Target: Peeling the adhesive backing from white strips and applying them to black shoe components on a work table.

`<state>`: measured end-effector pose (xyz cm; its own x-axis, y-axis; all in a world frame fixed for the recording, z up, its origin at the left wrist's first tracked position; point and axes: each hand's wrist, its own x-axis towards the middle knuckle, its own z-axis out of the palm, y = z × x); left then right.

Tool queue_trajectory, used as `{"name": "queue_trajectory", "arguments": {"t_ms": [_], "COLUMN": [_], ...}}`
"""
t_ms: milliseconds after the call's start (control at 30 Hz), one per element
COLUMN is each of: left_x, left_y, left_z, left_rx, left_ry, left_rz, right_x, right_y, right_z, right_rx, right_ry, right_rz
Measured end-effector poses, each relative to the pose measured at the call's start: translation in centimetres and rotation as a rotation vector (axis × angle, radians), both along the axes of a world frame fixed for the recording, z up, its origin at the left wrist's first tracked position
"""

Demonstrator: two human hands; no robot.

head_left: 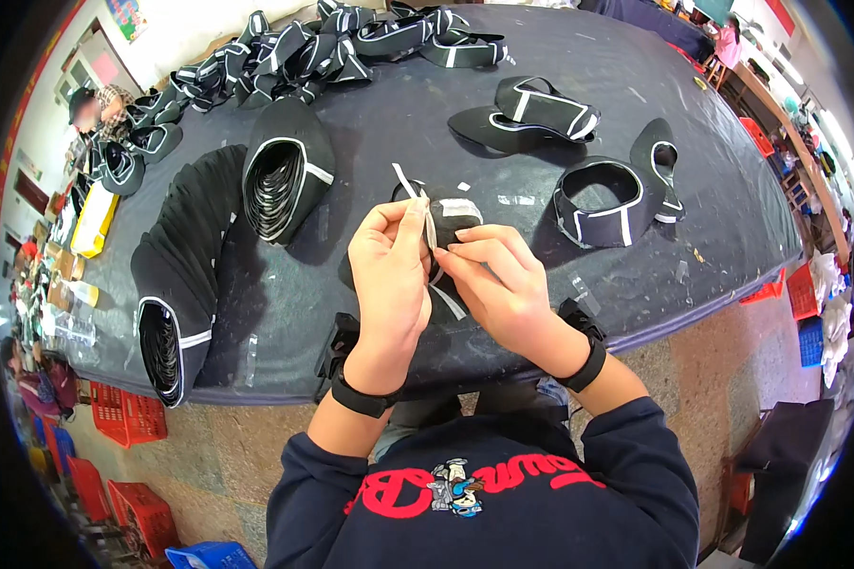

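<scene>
My left hand [394,261] is closed, pinching a narrow white tape [401,176] and the edge of a black fabric piece [465,228], which looks like a shoe upper. My right hand [503,284] is closed too, its thumb and forefinger gripping the same piece just beside the left fingertips. A pale patch shows on the piece's upper side. The tape's loose end [449,302] hangs below the fingers. Much of the piece is hidden by my hands.
Nested black pieces form a long stack [185,247] and a shorter stack [289,161] to the left. Taped pieces [598,204] lie at right, with a heap [304,57] at the far edge. Another person [100,114] sits far left. Red crates [128,414] stand below the table [731,228].
</scene>
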<state>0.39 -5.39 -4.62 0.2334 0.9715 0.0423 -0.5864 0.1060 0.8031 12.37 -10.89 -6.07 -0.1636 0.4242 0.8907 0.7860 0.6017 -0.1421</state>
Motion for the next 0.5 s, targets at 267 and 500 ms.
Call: {"name": "queue_trajectory", "arguments": {"t_ms": [267,500], "left_x": [0.0,-0.9], "left_y": [-0.6,-0.9], "left_z": [0.4,-0.5], "left_rx": [-0.084,-0.028], "left_ry": [-0.044,-0.015], "left_rz": [-0.043,-0.209], "right_x": [1.3,2.7], "right_y": [-0.7,-0.9], "right_z": [-0.4,1.1], "right_rx": [0.085,-0.304], "right_ry": [-0.212,0.265], "right_rz": [-0.007,0.196]}}
